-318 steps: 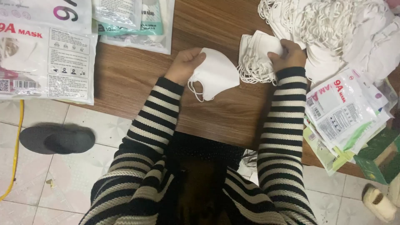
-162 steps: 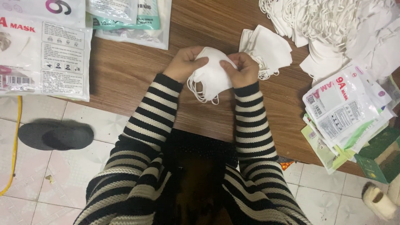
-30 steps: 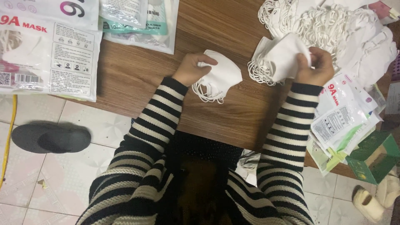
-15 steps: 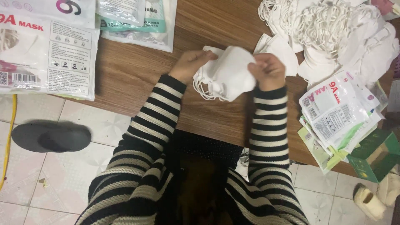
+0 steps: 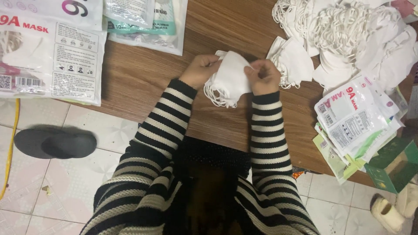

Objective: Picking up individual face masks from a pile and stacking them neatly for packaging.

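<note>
Mask heap (image 5: pixel 348 35) right — packets (image 5: pixel 48 48) left.

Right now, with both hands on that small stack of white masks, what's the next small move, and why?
Probably square the stack of white masks: the left hand and right hand pinch it from opposite sides above the wooden table, and its ear loops hang unevenly below. More folded masks lie just beside the right hand.

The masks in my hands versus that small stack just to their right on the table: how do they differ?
The held masks are gripped by both the left hand and the right hand; the small stack lies untouched on the wooden table. The held masks' ear loops dangle toward the person; the small stack's loops bunch along its edges. Both are white, folded masks.
</note>
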